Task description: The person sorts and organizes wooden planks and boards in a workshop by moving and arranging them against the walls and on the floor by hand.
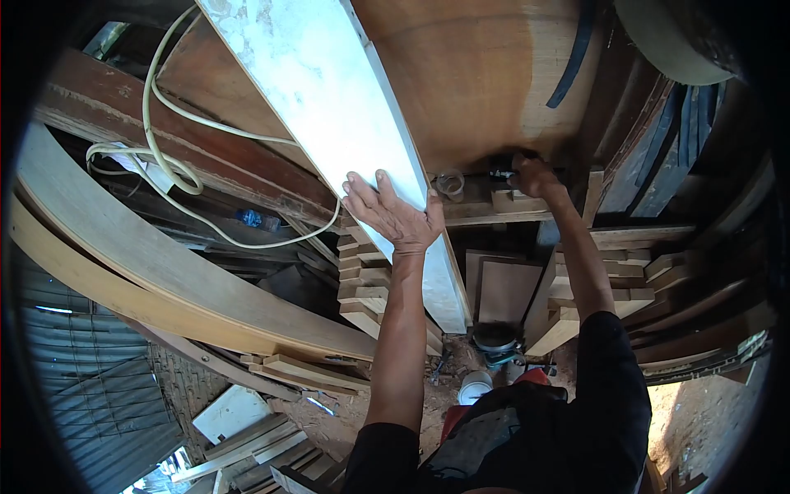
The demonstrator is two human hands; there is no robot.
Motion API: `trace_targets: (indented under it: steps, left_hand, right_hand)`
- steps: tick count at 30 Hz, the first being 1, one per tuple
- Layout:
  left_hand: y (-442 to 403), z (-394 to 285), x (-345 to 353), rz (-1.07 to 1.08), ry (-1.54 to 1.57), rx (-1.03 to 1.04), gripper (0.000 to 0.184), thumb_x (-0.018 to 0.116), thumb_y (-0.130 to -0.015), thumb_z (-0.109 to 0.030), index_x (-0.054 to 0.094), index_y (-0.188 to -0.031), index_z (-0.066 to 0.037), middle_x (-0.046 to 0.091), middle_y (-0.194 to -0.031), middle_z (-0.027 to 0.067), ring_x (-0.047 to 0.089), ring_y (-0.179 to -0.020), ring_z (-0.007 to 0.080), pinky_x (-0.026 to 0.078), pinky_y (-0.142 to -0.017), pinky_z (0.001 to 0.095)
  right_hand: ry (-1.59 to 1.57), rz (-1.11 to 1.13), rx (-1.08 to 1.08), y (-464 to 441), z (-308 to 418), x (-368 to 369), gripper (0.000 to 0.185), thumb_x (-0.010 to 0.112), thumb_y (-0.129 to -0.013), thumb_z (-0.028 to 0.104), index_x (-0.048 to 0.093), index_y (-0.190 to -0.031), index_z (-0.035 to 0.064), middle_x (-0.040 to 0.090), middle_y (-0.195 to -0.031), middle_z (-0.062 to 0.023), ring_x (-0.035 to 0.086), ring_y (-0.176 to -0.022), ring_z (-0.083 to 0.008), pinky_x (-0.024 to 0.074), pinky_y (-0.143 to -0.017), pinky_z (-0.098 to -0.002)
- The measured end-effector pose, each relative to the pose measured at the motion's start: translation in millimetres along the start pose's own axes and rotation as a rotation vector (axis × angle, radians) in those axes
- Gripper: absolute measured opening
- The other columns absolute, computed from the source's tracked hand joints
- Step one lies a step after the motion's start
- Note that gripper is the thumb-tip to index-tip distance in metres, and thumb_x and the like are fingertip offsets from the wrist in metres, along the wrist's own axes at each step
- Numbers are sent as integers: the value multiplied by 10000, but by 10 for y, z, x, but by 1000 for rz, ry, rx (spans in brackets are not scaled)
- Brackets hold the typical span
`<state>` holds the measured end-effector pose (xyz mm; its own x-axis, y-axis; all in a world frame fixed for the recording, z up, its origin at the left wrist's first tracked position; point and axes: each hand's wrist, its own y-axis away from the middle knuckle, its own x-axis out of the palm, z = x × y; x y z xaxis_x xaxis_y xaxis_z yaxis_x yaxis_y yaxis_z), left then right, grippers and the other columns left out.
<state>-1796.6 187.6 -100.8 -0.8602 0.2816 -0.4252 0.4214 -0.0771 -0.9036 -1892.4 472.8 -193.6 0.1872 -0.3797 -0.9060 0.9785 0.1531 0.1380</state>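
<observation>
at upper centre you're seemingly steadying the white board (325,99), left hand (393,216) spread flat atop it, while right of centre your right hand (535,178) curls by a dark object (500,174), grip unclear, the next move likely calling for a sure hold.

At my eight o'clock rose corrugated metal sheeting (90,370), with a thin slit of daylight (53,310) in it. Beside it was a rough surface (175,370), brick or weave, I couldn't tell. Brownish earth floor (352,403) lay near six; sunlight (661,414) brightened the ground around four.
</observation>
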Motion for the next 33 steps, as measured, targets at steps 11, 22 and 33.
trace_targets:
  steps: [11,22,33]
  left_hand:
    - [0,-4,-5,-3,14,-7,868,545,-948,-531,222,-1578,-28,63,-1628,330,70,-1516,489,100,-1185,626]
    - [-5,-7,-13,7,29,-14,872,563,-944,-518,212,-1584,-42,39,-1628,323,53,-1512,486,117,-1174,646]
    - [17,19,10,5,20,-15,851,558,-935,-501,242,-1566,-27,57,-1628,338,60,-1507,489,113,-1170,647]
  right_hand:
    - [-64,-39,-156,-213,-269,174,481,796,-722,221,645,-1133,23,686,-1037,-210,644,-1061,-391,515,-932,-454]
    - [-59,-298,-270,-62,1071,533,562,838,-739,274,584,-1193,63,569,-1235,-186,517,-1228,-407,439,-993,-513]
    - [-35,-375,-303,-141,1018,895,626,826,-743,263,551,-1265,55,547,-1264,-198,519,-1208,-407,445,-984,-505]
